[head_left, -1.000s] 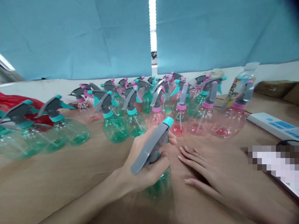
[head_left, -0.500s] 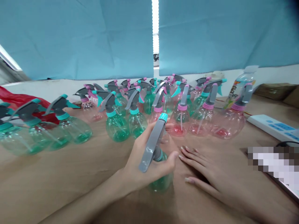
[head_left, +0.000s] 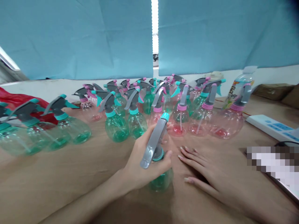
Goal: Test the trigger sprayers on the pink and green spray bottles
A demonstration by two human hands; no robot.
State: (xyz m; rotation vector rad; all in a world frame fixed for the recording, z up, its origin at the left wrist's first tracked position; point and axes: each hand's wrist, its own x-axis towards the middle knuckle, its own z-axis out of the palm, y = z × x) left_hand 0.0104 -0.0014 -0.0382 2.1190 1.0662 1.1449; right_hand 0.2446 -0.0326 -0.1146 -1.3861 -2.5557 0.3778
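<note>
My left hand (head_left: pixel 140 158) is wrapped round the neck of a green-tinted spray bottle (head_left: pixel 162 183), its grey lever-like top and turquoise nozzle pointing away from me. The bottle appears to stand on the table; the fingers on its far side are partly hidden behind the spray head. Flat on the brown tabletop to the right lies my right hand (head_left: pixel 205 174), fingers spread, touching no bottle. Just beyond both hands stand a pink spray bottle (head_left: pixel 179 127) and a green spray bottle (head_left: pixel 137 126).
Several more pink and green spray bottles fill the back of the table (head_left: pixel 105 174). Three green ones, including one spray bottle (head_left: pixel 76 130), stand at left by red plastic (head_left: pixel 25 99). At right are a labelled drink bottle (head_left: pixel 240 85), a white power strip (head_left: pixel 271 127) and a blurred-out device (head_left: pixel 275 165).
The spray head in my left hand has shifted slightly right and up, showing more of the turquoise collar. My left thumb has moved slightly left. My right hand stays put.
</note>
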